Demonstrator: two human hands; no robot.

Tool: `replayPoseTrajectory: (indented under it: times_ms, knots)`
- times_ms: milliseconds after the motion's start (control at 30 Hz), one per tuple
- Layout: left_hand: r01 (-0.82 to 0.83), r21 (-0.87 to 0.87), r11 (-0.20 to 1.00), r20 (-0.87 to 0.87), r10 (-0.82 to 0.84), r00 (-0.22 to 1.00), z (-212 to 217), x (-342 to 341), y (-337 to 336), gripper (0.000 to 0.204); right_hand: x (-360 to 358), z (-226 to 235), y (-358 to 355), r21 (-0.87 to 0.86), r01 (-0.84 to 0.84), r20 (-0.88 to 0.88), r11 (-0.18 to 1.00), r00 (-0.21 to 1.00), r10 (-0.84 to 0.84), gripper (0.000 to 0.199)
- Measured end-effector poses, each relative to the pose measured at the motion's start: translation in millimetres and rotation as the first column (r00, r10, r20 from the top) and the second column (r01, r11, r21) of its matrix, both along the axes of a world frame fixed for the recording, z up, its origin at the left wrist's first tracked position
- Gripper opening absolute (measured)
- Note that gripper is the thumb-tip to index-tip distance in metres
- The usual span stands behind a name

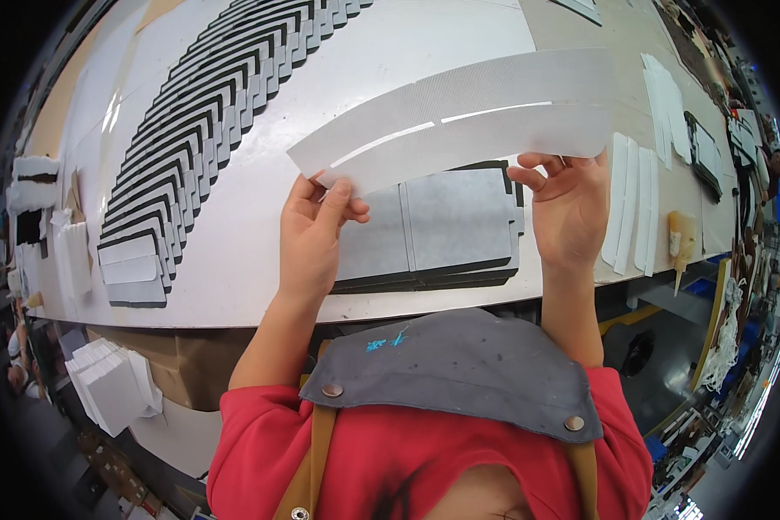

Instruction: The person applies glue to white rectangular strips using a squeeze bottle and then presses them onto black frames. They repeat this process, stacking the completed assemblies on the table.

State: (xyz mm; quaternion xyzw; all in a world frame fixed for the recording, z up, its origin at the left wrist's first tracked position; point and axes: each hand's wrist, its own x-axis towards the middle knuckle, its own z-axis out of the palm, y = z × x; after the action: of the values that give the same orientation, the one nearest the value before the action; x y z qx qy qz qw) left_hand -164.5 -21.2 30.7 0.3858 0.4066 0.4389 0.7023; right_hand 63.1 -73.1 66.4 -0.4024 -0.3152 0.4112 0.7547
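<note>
A long, pale grey sheet strip with narrow slits along its middle is held up over the table, slightly slanted and curved. My left hand pinches its lower left corner between thumb and fingers. At the other end, my right hand grips the lower right edge, with some fingertips hidden behind the sheet and other fingers curled loosely. Below the strip lies a small stack of grey panels with black borders, close to the table's front edge. The strip and my left hand cover part of that stack.
Many overlapping black-edged grey panels run diagonally across the left of the white table. White strips, a yellowish pointed bottle and a black-edged piece lie at the right. White stacked pieces sit below the table's left edge.
</note>
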Motion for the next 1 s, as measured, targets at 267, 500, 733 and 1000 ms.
replayPoseTrajectory:
  times_ms: [267, 500, 733, 1000]
  knots:
    - [0.012, 0.23, 0.973, -0.26, 0.049, 0.964, -12, -28, -17, 0.019, 4, -19, -20, -0.256, 0.048, 0.03, 0.966, 0.999, -0.041, 0.031]
    - [-0.059, 0.132, 0.989, -0.365, 0.104, 0.925, -16, -47, -36, 0.02, 1, -50, -44, -0.42, 0.057, 0.337, 0.906, 0.937, 0.098, 0.033]
    - [0.048, 0.253, 0.966, -0.625, 0.126, 0.77, -22, -46, -43, 0.024, 5, -58, -48, -0.52, 0.091, 0.545, 0.85, 0.801, 0.248, 0.021]
    - [0.288, 0.34, 0.895, -0.826, 0.138, 0.546, -15, -41, -35, 0.034, 7, -56, -43, -0.523, 0.166, 0.648, 0.836, 0.715, 0.263, 0.018]
